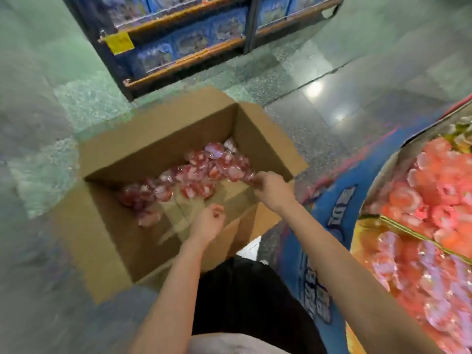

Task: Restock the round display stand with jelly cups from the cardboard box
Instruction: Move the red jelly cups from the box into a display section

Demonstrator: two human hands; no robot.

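**Jelly cups: both hands down in the box**

Jelly cups (204, 172) lie loose in a thin layer along the far side of the open box (158, 139), which sits on the floor (332, 103) just beside the stand (319, 241); that puts the supply within one arm's swing of the bins. Your right hand (273, 190) reaches to the near right edge of the pile, fingers curled against the cups there; blur hides whether they grip one, so I cannot tell. Your left hand (208, 222) hovers over bare cardboard with fingers loosely curled, grasping nothing, probably ready to scoop. The stand's compartments at right already hold pink and orange cups (429, 200) behind dividers. Behind the box stands a shelf (184, 42) of blue packs; much of the box floor shows, so the stock looks nearly used up.
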